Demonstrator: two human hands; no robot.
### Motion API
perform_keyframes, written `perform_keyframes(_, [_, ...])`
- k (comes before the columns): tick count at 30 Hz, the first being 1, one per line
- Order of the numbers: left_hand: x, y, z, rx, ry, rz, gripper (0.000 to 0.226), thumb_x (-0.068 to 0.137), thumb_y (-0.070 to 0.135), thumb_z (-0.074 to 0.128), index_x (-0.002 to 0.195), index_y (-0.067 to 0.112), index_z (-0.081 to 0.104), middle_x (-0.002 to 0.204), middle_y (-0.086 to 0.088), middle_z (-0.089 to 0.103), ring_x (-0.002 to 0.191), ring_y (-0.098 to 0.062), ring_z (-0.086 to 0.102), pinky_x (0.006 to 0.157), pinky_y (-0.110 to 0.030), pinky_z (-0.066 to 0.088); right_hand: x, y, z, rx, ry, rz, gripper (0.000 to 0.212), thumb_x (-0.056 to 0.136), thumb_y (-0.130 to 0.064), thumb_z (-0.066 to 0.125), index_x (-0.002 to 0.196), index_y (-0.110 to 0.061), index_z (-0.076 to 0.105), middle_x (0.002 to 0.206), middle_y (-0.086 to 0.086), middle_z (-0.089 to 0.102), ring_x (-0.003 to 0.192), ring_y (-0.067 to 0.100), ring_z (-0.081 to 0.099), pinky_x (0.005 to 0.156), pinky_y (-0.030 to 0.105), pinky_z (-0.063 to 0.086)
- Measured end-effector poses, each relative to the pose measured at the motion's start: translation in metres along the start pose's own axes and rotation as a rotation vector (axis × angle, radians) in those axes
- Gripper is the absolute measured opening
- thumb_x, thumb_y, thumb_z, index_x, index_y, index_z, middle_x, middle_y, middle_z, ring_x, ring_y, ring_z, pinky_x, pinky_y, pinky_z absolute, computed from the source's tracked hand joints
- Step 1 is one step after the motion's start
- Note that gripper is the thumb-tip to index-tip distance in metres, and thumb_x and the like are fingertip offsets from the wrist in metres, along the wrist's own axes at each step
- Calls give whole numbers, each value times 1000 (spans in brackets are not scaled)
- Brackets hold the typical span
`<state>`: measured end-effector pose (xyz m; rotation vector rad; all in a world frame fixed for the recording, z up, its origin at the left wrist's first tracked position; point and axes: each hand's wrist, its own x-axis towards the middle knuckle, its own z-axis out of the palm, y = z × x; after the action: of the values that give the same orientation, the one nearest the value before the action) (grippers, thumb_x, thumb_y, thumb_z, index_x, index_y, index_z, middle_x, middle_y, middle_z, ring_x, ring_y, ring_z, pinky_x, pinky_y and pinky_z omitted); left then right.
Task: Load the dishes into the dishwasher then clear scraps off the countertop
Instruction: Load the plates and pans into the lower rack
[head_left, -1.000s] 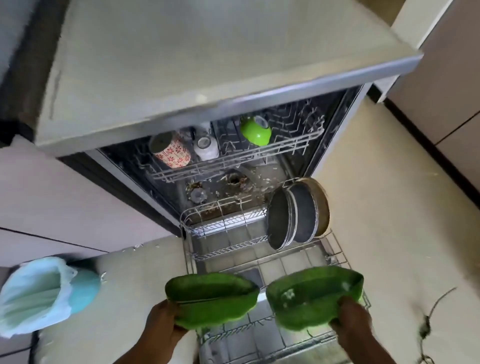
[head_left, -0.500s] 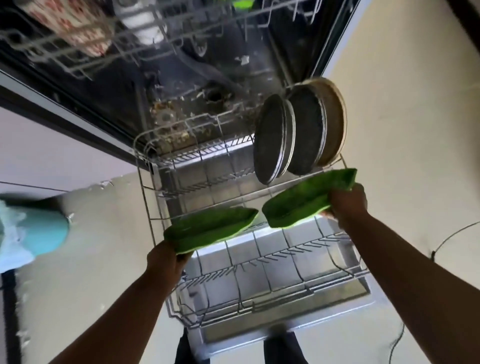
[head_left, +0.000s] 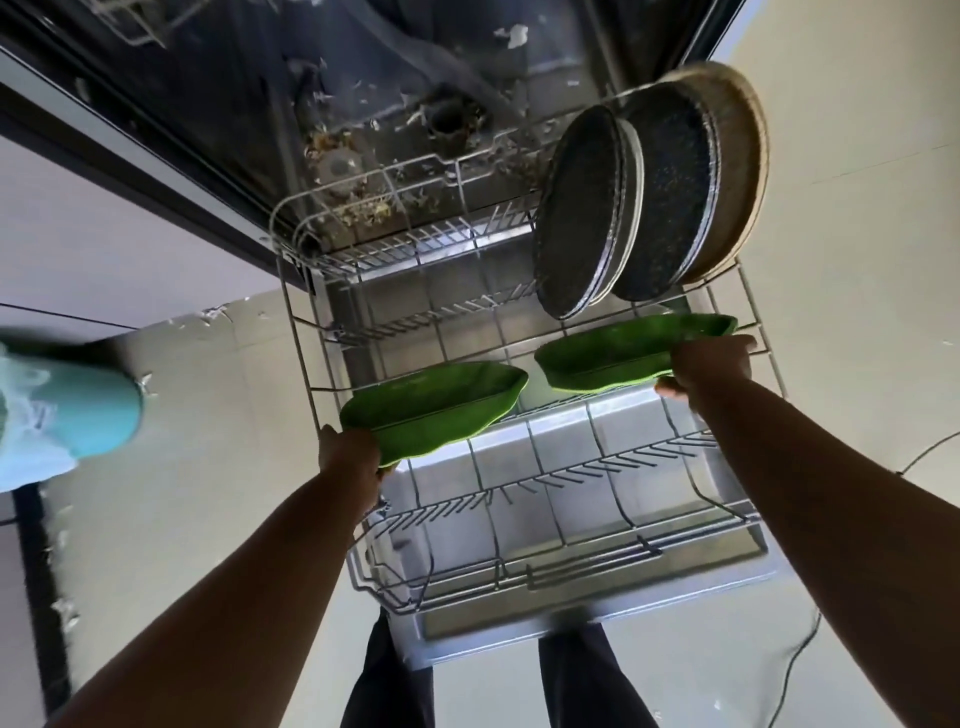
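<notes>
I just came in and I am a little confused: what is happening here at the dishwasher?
A person is loading dishes. The left hand holds one green dish and the right hand holds another green dish, both above the pulled-out lower rack. Dark round plates already stand at the rack's back right.

Both forearms are bare from the lower frame edge up to the wrists, with no sleeve, watch, bracelet or glove on either. The left hand (head_left: 349, 457) and the right hand (head_left: 710, 366) carry no rings that can be made out, and only the knuckles and part of the fingers (head_left: 670, 387) show. Below, between the arms, two legs (head_left: 387, 686) in dark navy or black trousers stand apart, plain cloth without visible pattern.
</notes>
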<state>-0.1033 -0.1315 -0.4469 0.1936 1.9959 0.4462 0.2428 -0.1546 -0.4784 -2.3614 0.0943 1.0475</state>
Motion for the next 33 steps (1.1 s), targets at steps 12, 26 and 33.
perform_keyframes(12, [-7, 0, -4, 2, -53, -47, 51, 88, 12, 61, 132, 20, 36, 132, -11, 38, 115, -34, 48, 59, -39, 56, -22, 4, -8, -167, 25, -36, 56, 83, -34, 56, 124, -9, 27, 92, 12, 58, 67, 32, 68, 66, 43, 59])
perform_keyframes(26, [-107, 3, -127, 1188, -367, 941, 69, 86, 56, 34, 139, 15, 48, 137, -9, 53, 120, -27, 56, 98, -33, 45, -217, 81, -46, -931, -140, -691, 67, 87, -41, 61, 140, -7, 39, 128, 19, 51, 114, 39, 54, 91, 46, 46])
perform_keyframes(33, [-183, 40, -214, 1359, -381, 1209, 83, 77, 63, 22, 136, 13, 53, 141, -13, 51, 126, -28, 53, 102, -37, 43, -345, 48, -51, -1144, -140, -1000, 69, 77, -50, 53, 130, -7, 53, 115, 14, 62, 109, 36, 58, 86, 46, 48])
